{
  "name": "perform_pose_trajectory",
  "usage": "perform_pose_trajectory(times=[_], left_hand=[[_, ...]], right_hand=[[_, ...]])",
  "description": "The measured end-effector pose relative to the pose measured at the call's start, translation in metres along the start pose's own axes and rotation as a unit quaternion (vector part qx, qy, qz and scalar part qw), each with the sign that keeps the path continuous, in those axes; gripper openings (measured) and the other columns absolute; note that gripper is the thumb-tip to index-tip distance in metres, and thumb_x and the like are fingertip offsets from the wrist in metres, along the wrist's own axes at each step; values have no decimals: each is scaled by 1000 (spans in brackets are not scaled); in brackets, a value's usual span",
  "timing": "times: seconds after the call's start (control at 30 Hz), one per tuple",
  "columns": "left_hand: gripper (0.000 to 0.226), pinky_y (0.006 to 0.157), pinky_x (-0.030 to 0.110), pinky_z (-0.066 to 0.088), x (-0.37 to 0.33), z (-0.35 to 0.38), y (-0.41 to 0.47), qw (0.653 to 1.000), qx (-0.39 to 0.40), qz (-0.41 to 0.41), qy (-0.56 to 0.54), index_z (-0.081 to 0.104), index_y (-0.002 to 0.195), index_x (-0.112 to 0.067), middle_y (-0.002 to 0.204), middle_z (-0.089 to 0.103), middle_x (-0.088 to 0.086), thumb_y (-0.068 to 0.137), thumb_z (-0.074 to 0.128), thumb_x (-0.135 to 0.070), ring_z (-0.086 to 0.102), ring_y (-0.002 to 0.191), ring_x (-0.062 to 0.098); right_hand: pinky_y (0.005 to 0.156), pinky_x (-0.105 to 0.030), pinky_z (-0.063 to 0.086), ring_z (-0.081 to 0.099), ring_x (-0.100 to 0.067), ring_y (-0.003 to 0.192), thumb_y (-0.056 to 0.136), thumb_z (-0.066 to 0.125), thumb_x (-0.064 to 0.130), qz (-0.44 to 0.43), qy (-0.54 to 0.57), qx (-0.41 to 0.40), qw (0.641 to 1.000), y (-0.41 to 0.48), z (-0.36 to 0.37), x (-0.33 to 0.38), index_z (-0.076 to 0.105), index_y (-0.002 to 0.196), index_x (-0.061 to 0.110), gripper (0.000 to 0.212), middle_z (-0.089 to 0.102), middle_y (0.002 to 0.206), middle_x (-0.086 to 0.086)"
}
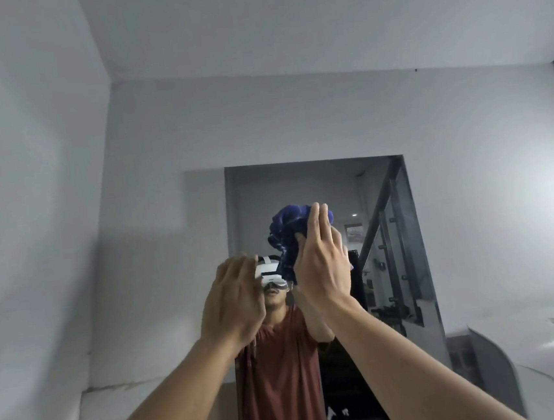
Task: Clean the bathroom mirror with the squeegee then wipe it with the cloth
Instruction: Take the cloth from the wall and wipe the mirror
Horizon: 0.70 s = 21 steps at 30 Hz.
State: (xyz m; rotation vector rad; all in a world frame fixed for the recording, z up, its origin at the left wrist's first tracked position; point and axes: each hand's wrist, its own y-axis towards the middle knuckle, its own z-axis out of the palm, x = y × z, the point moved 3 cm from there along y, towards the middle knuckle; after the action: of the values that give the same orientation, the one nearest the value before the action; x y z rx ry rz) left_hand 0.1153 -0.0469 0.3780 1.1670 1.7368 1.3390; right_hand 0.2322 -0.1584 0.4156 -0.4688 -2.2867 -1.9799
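Observation:
The bathroom mirror [328,120] fills most of my view and reflects a person in a reddish shirt wearing a white headset. My right hand [324,259] is raised against the glass, gripping a bunched dark blue cloth [288,232] that shows above and left of my fingers. My left hand [233,302] is lifted beside it, slightly lower, back toward me, fingers loosely extended toward the glass; nothing shows in it. No squeegee is in view.
A dark doorway [317,185] with a stair railing [391,219] shows in the reflection behind the person. A white rounded object [552,342] sits at the lower right. A plain white wall [31,199] runs along the left.

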Motion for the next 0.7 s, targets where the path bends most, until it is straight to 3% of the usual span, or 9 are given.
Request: perform_pose_trajectory(times=[0.07, 0.13, 0.2, 0.27, 0.43, 0.57, 0.7], left_hand=[[54, 117, 37, 38, 6, 19, -13, 997, 32, 51, 48, 43, 147, -14, 154, 42, 6, 100, 48, -41, 34, 146, 23], [68, 121, 39, 31, 12, 35, -20, 992, 67, 51, 90, 37, 153, -14, 165, 24, 8, 97, 45, -54, 20, 153, 24], [67, 123, 40, 26, 19, 47, -24, 988, 86, 51, 117, 48, 146, -14, 167, 18, 10, 96, 43, -58, 15, 154, 25], [67, 124, 41, 24, 22, 51, -26, 984, 98, 62, 137, 52, 142, -14, 167, 16, 12, 95, 42, -59, 11, 155, 26], [81, 122, 42, 29, 22, 51, -28, 985, 78, 72, 135, 28, 157, -13, 167, 17, 12, 93, 45, -59, 19, 153, 28], [92, 120, 44, 29, 23, 52, -30, 980, 75, 93, 156, 30, 157, -14, 165, 23, 16, 88, 42, -74, 23, 152, 30], [100, 123, 44, 21, 24, 56, -32, 976, 81, 106, 171, 26, 158, -17, 164, 21, 19, 84, 41, -81, 20, 152, 33]], right_hand=[[117, -47, 32, 30, -33, 146, 106, 39, 20, -24, -21, -2, 999, 21, 0, 3, 8, 160, 7, 64, 13, 168, -13], [118, -47, 28, 27, -34, 147, 103, 41, 16, -55, -54, 10, 997, 41, 3, 9, 5, 160, 6, 68, 11, 168, -15], [120, -47, 26, 24, -35, 149, 100, 42, 13, -102, -91, 27, 990, 57, 11, 17, 3, 160, 5, 72, 9, 168, -16], [123, -50, 21, 17, -37, 152, 100, 40, 11, -136, -112, 43, 984, 71, 21, 25, 2, 160, 4, 71, 6, 169, -15], [125, -53, 6, 3, -40, 154, 104, 36, 12, -184, -127, 50, 974, 98, 45, 47, -2, 161, 12, 68, 1, 169, -15], [123, -61, 1, -4, -44, 153, 104, 42, 19, -210, -149, 48, 965, 112, 61, 62, 10, 160, 16, 65, 4, 168, -17], [123, -60, 0, -2, -45, 153, 104, 23, 44, -203, -153, 40, 966, 113, 74, 63, 14, 161, 17, 64, 7, 168, -19]])
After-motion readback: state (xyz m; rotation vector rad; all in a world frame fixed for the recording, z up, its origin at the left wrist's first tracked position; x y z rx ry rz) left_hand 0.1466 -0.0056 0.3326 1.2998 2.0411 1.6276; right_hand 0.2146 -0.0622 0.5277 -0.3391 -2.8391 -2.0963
